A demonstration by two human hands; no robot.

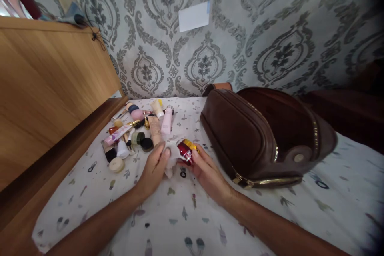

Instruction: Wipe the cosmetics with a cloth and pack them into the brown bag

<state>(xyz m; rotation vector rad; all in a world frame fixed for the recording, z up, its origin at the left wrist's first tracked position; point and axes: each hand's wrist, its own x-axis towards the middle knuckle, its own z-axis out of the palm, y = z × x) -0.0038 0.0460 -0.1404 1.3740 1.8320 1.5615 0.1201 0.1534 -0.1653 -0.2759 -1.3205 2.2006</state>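
red jar [186,151] with gold lid, tilted with its long axis running up and right, gripped low over the bed [210,224] by the right hand [207,174], while the left hand [154,168] presses a white tissue [172,158] against its left end.

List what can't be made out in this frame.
- Head view: label on the red jar, covered by the right hand and white tissue.
- Left hand fingertips, hidden behind the tissue.
- Inside of the brown bag: zipped shut.
- Print on the small cosmetics: too small.
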